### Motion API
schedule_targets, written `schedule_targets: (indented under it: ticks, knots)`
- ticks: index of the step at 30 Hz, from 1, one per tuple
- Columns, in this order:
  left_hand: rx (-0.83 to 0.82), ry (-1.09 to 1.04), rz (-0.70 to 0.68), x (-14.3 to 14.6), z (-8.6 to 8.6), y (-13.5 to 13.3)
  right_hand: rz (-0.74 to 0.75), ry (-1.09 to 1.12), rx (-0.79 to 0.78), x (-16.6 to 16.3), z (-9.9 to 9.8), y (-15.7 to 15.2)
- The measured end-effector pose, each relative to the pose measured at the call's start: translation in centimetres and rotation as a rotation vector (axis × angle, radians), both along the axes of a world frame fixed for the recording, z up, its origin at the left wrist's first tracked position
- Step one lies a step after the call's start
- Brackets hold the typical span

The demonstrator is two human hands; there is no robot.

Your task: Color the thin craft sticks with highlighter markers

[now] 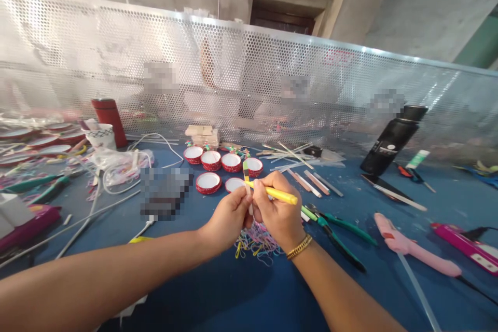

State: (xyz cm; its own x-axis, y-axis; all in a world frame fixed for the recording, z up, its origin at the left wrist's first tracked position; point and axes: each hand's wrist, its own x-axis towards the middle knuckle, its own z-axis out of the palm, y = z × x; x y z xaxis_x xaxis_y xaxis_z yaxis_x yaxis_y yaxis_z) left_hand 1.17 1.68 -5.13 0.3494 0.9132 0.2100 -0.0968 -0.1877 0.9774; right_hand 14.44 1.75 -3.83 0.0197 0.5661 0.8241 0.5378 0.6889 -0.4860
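My right hand (pixel 277 211) is closed round a yellow marker pen (pixel 277 194), its tip pressed against a small flat wooden stick (pixel 246 172). That stick stands upright and has coloured marks near its top. My left hand (pixel 229 215) pinches the stick's lower end, fingers closed. Both hands hover over the blue table (pixel 218 290), just above a tangle of coloured rubber bands (pixel 257 241). Several small red-rimmed round drums with white tops (pixel 212 160) sit just beyond the hands.
Green-handled pliers (pixel 338 228), a pink glue gun (pixel 408 244) and loose sticks (pixel 315 181) lie to the right. A black bottle (pixel 391 140) stands at back right, a red flask (pixel 110 119) and white cup (pixel 100 136) at back left. Perforated metal screen (pixel 241 78) borders the table's far edge.
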Motion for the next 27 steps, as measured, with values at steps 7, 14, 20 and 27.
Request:
schedule_targets:
  ticks: [7, 14, 20, 27]
  knots:
    - [-0.032, -0.051, -0.028, -0.05, 0.27, -0.11, -0.010, 0.076, 0.045, 0.22, 0.01, -0.01]
    - [0.003, -0.028, -0.016, 0.04, -0.17, 0.13, -0.005, 0.022, 0.012, 0.19, -0.21, 0.19]
    - [-0.012, -0.017, -0.025, -0.05, 0.11, -0.06, -0.035, 0.058, 0.076, 0.41, 0.26, 0.04]
    - [-0.006, -0.014, -0.018, 0.09, -0.17, 0.10, 0.014, 0.018, -0.011, -0.01, -0.05, 0.01]
